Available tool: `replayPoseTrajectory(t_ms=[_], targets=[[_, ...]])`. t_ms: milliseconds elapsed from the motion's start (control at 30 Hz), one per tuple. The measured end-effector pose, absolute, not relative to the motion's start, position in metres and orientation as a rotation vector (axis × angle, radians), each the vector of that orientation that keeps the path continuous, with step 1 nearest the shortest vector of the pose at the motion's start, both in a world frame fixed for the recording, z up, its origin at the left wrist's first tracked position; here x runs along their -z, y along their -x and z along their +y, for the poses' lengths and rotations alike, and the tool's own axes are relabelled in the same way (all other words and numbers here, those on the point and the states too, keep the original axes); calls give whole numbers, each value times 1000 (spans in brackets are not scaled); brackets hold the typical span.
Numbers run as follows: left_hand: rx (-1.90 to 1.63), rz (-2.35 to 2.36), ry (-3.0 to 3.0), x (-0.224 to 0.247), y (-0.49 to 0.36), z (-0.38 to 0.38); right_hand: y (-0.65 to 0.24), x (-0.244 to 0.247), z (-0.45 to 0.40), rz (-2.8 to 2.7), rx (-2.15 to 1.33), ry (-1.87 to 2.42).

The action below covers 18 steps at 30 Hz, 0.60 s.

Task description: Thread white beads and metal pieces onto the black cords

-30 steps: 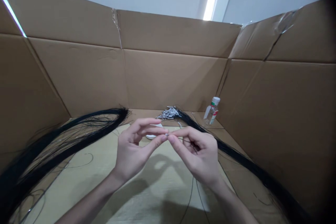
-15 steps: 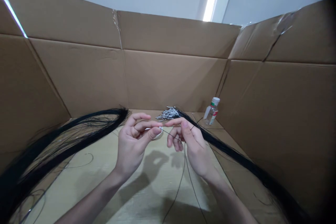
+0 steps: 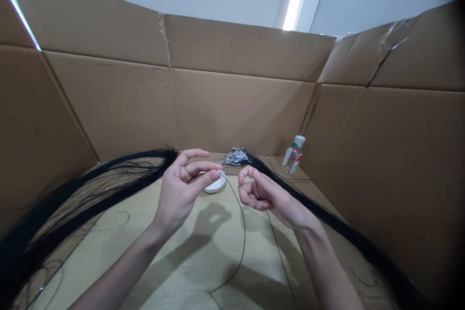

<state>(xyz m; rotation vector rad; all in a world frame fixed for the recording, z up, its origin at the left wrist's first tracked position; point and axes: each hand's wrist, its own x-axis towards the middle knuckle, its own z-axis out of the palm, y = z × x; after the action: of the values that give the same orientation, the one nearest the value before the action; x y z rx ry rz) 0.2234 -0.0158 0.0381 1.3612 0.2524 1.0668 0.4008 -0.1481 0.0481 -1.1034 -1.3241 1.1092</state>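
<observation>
My left hand (image 3: 178,189) is raised over the board, thumb and forefinger pinched on a thin dark cord (image 3: 244,232). The cord hangs from those fingertips in a loose curve down to the board. Whether a small bead sits in that pinch is too small to tell. A little to the right, my right hand (image 3: 271,194) has its fingers curled in, with a strand of dark cord running across them and down below. Behind my left fingertips stands a small white dish (image 3: 215,186); its contents are hidden.
A bundle of black cords (image 3: 136,183) lies at the left. Another black bundle (image 3: 334,225) runs along the right, its far end tipped with silvery beads (image 3: 234,156). A clear bottle with a white cap (image 3: 292,157) stands in the back right corner. Cardboard walls (image 3: 243,106) surround the pale board (image 3: 174,276).
My right hand has drawn away from my left fingertips and curled its fingers. The cord between the hands has gone slack and hangs in a wide curve. More of the white dish shows.
</observation>
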Motion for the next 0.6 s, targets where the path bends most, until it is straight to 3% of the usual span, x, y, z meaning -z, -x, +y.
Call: replayPoseTrajectory(t_ms=[300,367,500,600], targets=[[-999,229,-1372,-40,-225,-16,-397,-55,-150,-1407,-1215,934],[-984,223,-1389,-40,-224,-17,-392,-56,-150,-1382,-1023,1070],[-955,244,-1448,-41,-223,-21,-377,-53,-150,-1231,-271,1520],[-950,270,-1464,-40,-224,-25,-373,-51,-152,-1218,-280,1523]])
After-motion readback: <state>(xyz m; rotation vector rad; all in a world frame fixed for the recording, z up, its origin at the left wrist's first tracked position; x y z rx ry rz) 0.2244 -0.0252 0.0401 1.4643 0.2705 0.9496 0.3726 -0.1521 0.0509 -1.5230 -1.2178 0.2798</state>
